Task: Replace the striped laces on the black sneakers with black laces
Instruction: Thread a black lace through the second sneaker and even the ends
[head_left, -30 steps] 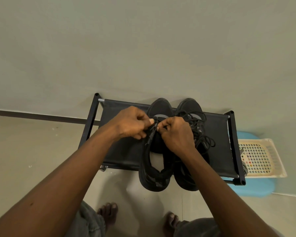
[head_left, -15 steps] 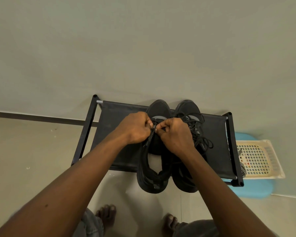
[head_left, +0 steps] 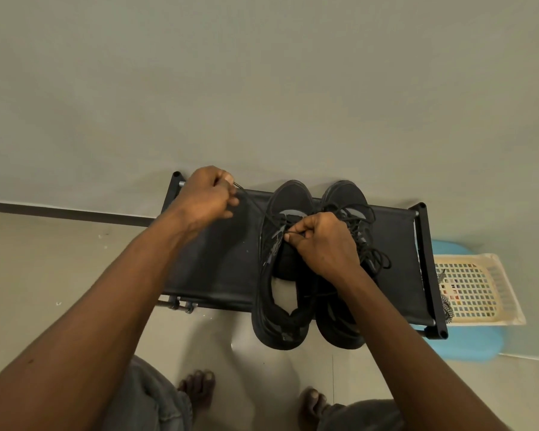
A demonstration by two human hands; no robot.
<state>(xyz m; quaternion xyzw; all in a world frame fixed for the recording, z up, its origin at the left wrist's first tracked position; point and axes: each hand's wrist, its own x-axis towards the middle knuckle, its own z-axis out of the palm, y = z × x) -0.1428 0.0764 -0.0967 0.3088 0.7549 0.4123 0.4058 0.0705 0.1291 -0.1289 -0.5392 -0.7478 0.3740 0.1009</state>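
Note:
Two black sneakers stand side by side on a black fabric rack, toes toward the wall. The left sneaker has its tongue area open. My left hand is up at the rack's far left corner and pinches the end of a black lace, which runs taut from the fingers down to the left sneaker's eyelets. My right hand pinches the lace at the eyelets of that sneaker. The right sneaker carries a loose tangle of black lace beside my right wrist.
The rack stands against a pale wall on a tiled floor. A cream perforated basket lies on a blue stool to the right, with a striped lace hanging at its left edge. My bare feet are below the rack.
My left hand has pulled away up and to the left, drawing the black lace out taut. My right hand stays at the left sneaker's eyelets.

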